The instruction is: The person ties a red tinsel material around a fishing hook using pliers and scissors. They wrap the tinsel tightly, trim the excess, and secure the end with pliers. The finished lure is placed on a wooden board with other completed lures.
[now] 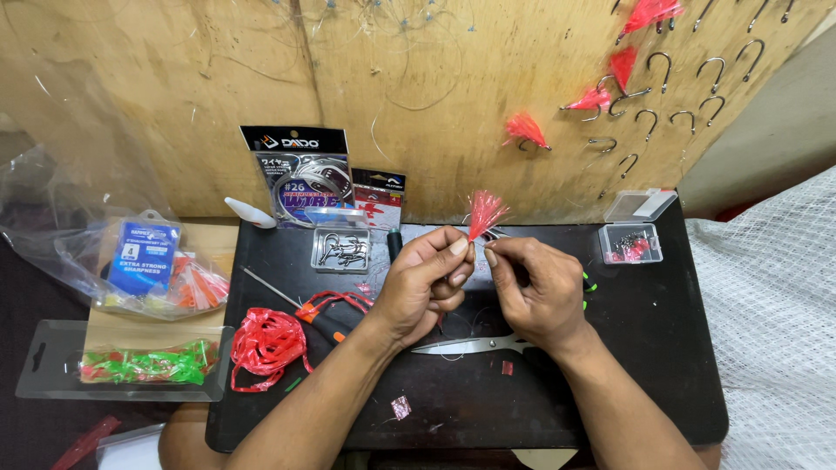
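My left hand [424,283] and my right hand [531,292] meet above the middle of a black work board [662,348]. Between their pinched fingertips stands a small tuft of red-pink fibres [484,212], fanned upward. The left thumb and forefinger pinch its base; the right thumb and forefinger touch it from the right side. What the tuft is tied to is hidden by the fingers. A pair of silver scissors [470,345] lies on the board just below the hands.
A clear box of hooks [341,249], wire packets [300,174], a red ribbon bundle [266,345] and an orange-handled tool [305,309] lie left. A small open box [630,243] sits right. Hooks and red tufts [526,129] hang on the plywood wall. White netting [775,322] lies far right.
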